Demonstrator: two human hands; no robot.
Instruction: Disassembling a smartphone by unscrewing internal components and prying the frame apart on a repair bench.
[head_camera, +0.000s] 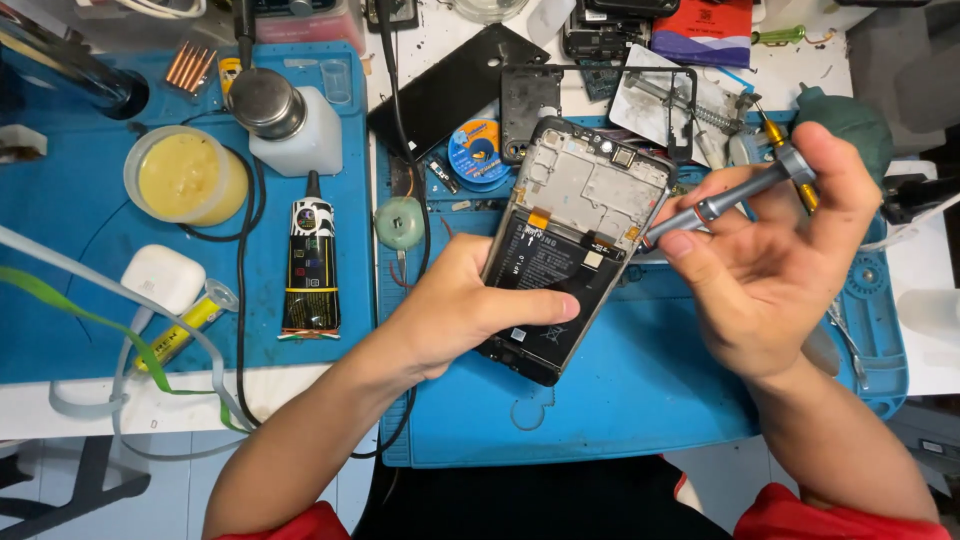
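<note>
Gripping an opened phone (568, 240) on the blue mat (620, 410), the left hand (455, 310) closes around its lower edge; the right hand (770, 260) pinches a grey screwdriver (725, 200). A black-and-yellow glue tube (310, 265) lies left.

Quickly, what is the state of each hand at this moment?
Left hand: closed on the opened phone, thumb across its battery.
Right hand: closed on a grey screwdriver, tip at the phone's right edge.

Bright even overhead light, soft shadows, sharp focus, slight edge distortion.
</note>
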